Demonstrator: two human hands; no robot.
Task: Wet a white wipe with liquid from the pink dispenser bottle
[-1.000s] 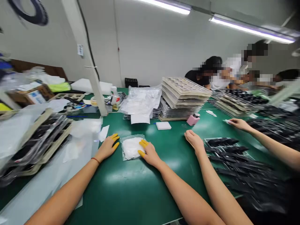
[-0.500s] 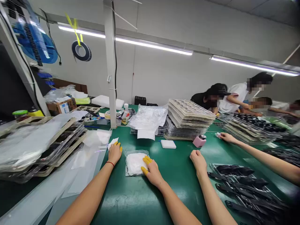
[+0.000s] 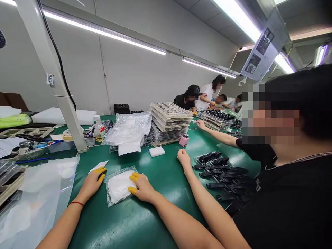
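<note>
My left hand point(image 3: 93, 181), with yellow finger cots and a red cord round the wrist, is closed on a thin white wipe point(image 3: 98, 166) that sticks out beyond its fingers over the green table. Beside it lies a clear plastic bag of white wipes point(image 3: 118, 186). My right hand point(image 3: 142, 186), also in yellow finger cots, rests on the bag's right side, thumb and fingers apart and stretched over it.
A co-worker's hand point(image 3: 184, 159) rests to the right, beside a tray of black straps point(image 3: 220, 173). Behind stand a pink bottle point(image 3: 184, 140), a white block point(image 3: 157, 151), stacked trays point(image 3: 171, 121) and clear plastic film point(image 3: 129, 128). Translucent sheets point(image 3: 44, 193) lie at left.
The view has swung right, bringing the co-worker's head and body into sight. Both my hands stay in about the same places, at the wipe and on the bag.
</note>
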